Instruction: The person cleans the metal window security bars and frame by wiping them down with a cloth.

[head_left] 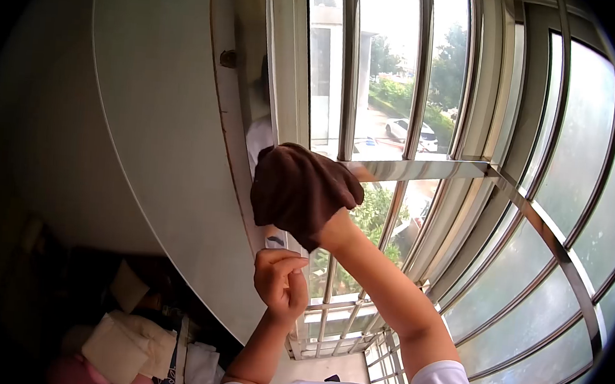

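A dark brown cloth [297, 191] covers my right hand [330, 226], which presses it against the white window frame [292, 70] beside the metal bars. Most of that hand's fingers are hidden under the cloth. Just below the cloth, my left hand [281, 279] is raised near the frame with its fingers curled in. Whatever those fingers may hold cannot be made out. A small dark latch-like piece [275, 240] shows on the frame just above my left hand.
Shiny metal bars [419, 71] and a crossbar [430, 170] span the window. Frosted panes [583, 126] stand at the right, a pale panel [156, 110] at the left. Folded cloths [125, 347] lie at the lower left. Outside is a white car [411, 133].
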A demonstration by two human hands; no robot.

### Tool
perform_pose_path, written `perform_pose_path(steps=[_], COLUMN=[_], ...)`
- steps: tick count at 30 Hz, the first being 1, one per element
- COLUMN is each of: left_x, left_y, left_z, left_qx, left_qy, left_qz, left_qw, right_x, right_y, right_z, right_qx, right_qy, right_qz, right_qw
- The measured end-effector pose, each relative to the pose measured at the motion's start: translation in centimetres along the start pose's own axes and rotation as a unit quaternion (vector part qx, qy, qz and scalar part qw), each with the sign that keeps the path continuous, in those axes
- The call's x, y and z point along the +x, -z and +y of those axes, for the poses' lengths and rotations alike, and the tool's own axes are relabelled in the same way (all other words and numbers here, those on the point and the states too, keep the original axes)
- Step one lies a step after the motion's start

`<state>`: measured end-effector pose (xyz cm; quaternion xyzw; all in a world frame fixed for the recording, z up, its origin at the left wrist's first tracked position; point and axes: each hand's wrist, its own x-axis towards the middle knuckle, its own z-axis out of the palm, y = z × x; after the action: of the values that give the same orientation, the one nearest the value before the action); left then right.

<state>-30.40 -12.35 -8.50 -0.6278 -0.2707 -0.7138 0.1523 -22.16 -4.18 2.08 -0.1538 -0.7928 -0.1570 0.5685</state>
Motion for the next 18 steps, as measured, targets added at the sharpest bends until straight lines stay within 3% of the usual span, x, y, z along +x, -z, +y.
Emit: perform_pose_path(steps=[3,6,7,8,9,10,11,12,14,15,18], left_x=[-0.8,-1.9,-2.2,-2.2,-2.3,-2.5,-2.8,-3.1,-3.8,-4.0,-4.5], left_y=[-0.9,-0.9,-0.7,-0.6,-0.5,-0.2,0.0,-0.1,-0.4,-0.6,-1.9], left_z=[0.3,0.1,0.0,-0.2,-0.3,-0.3,-0.4,-0.4,-0.5,-0.3,0.2], left_qx=[-0.012,-0.009,0.001,-0.001,0.004,0.009,0.007,0.012,0.016,0.009,-0.022], left_qy=[0.011,0.001,-0.005,-0.004,0.002,0.009,0.010,0.046,0.107,0.108,0.193], left_qz=[-0.042,-0.071,-0.091,-0.092,-0.105,-0.120,-0.122,-0.136,-0.171,-0.178,-0.249], left_qw=[0.999,0.997,0.996,0.996,0.994,0.993,0.992,0.990,0.979,0.978,0.949], right_x=[-1.8,-2.4,-3.5,-5.3,-6.9,-10.1,-14.7,-12.9,-17.3,-20.5,-19.3], right_y=[-1.0,3.2,5.2,6.3,7.5,8.2,7.1,9.3,11.3,9.6,11.9], right_z=[1.8,3.3,3.7,4.5,6.3,8.6,12.5,9.3,8.1,9.0,2.1], right_qx=[-0.015,-0.006,-0.046,-0.099,-0.148,-0.180,-0.010,0.158,-0.022,0.164,0.467], right_qy=[0.047,0.024,-0.040,-0.031,-0.029,-0.096,-0.239,-0.326,-0.231,-0.327,-0.482], right_qz=[0.063,0.034,-0.050,0.024,0.037,0.003,0.073,0.087,0.034,0.150,0.269], right_qw=[0.997,0.999,0.997,0.994,0.988,0.979,0.968,0.928,0.972,0.919,0.691])
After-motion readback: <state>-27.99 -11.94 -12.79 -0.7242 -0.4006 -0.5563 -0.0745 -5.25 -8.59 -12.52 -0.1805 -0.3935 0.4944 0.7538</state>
